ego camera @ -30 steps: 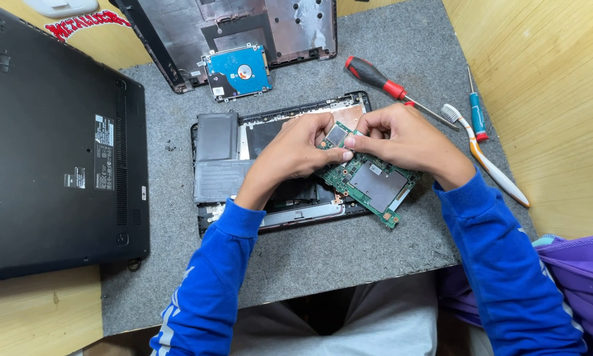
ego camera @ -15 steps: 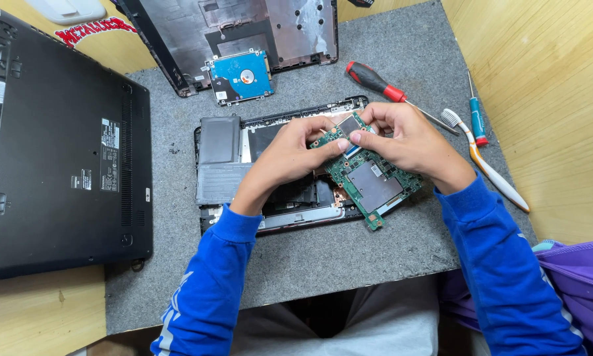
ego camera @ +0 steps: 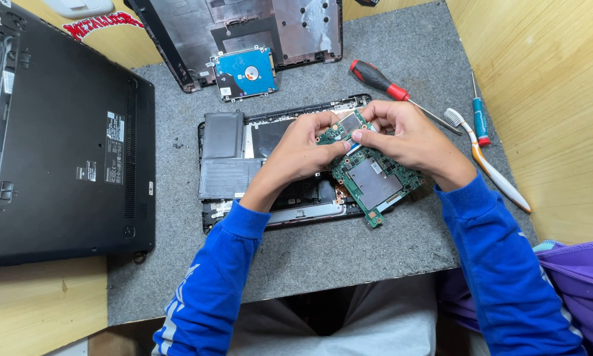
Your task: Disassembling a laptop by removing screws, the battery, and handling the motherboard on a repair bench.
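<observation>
Both hands, left hand (ego camera: 303, 151) and right hand (ego camera: 408, 138), now hold the green circuit board (ego camera: 372, 175) lifted higher off the opened laptop base (ego camera: 244, 165), fingers pinching its upper edge.

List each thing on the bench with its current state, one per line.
green circuit board: lifted, tilted, gripped by both hands
left hand: pinching the board's top edge
right hand: gripping the board's top edge
open laptop chassis: flat on the mat, insides exposed
hard drive: out, lying on the removed cover
red screwdriver: lying unused
closed black laptop: underside up
</observation>
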